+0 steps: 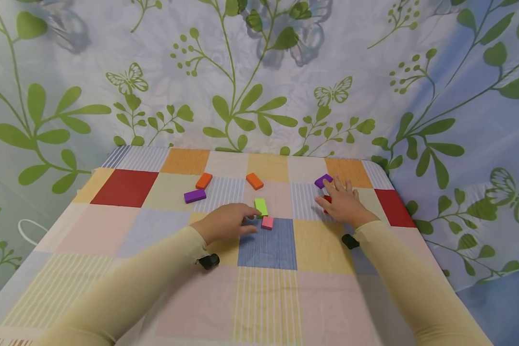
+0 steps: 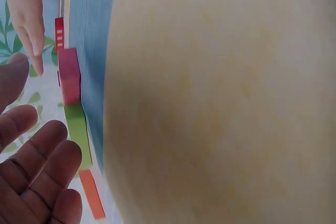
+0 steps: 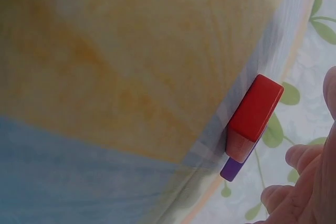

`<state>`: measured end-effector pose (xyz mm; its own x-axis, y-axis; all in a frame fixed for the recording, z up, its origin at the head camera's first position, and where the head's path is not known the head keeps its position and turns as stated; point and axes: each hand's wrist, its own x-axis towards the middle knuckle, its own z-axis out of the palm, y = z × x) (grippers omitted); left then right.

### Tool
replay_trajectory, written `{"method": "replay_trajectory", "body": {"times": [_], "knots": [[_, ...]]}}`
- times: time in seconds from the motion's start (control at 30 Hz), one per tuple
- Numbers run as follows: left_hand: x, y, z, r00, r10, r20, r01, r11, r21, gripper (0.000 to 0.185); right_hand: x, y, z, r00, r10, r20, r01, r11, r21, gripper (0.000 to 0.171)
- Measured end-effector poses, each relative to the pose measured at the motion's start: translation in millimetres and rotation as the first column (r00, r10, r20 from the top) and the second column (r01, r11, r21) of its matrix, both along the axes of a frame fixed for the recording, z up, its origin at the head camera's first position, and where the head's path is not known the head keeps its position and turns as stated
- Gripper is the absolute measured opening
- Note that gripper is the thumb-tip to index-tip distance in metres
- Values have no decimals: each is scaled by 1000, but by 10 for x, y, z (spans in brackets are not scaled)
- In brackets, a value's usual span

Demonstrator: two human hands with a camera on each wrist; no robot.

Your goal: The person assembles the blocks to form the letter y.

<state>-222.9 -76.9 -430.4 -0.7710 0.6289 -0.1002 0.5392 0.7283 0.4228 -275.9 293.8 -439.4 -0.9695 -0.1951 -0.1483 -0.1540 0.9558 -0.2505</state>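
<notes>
So your green block [image 1: 261, 206] lies flat around the middle of the surface [image 1: 268, 307], with the pink block [image 1: 267, 222] right at its near end, on your side. They look about end to end, but I can't tell if they really touch. Your left hand [image 1: 229, 221] is just to the left of that pair, palm turned toward them in the left wrist view. Grip there is loose and open, fingers softly bent, thumb away from them, nothing held. From above your fingertips come right up to the green one's edge; I can't say for sure there's contact.

Over on your right, the red block [image 3: 254, 111] sits partly under your right hand [image 1: 345, 204] as seen from the head. Right wrist view shows it on the cloth with your fingers clear of it. That grip is open too, fingers spread, holding nothing. Just beyond the red one is a purple block [image 1: 323, 181], close to your fingertips.

Further out, you've got one orange block [image 1: 254, 181] past the green one, then another orange block [image 1: 204, 181] off to the left with a second purple block [image 1: 194, 196] just in front of it. Everything's on a patchwork cloth [image 1: 268, 245], and behind it hangs a leaf-and-butterfly curtain [image 1: 155, 110].
</notes>
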Motion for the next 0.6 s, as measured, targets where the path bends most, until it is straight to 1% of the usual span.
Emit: {"method": "replay_trajectory", "body": {"times": [0.13, 0.27, 0.47, 0.6], "knots": [[20, 84, -6, 999, -34, -19, 34, 999, -7, 51, 10, 0, 2, 1000, 2, -1, -2, 1000, 3, 83], [5, 132, -35, 998, -51, -24, 51, 999, -14, 54, 23, -4, 21, 1000, 4, 2, -4, 1000, 0, 83], [-23, 181, -79, 997, -54, -48, 52, 998, -41, 54, 34, -5, 34, 1000, 2, 12, -1, 1000, -9, 83], [-29, 211, -77, 997, -51, -56, 48, 997, -54, 54, 28, -1, 24, 1000, -3, 24, 4, 1000, -14, 84]]}}
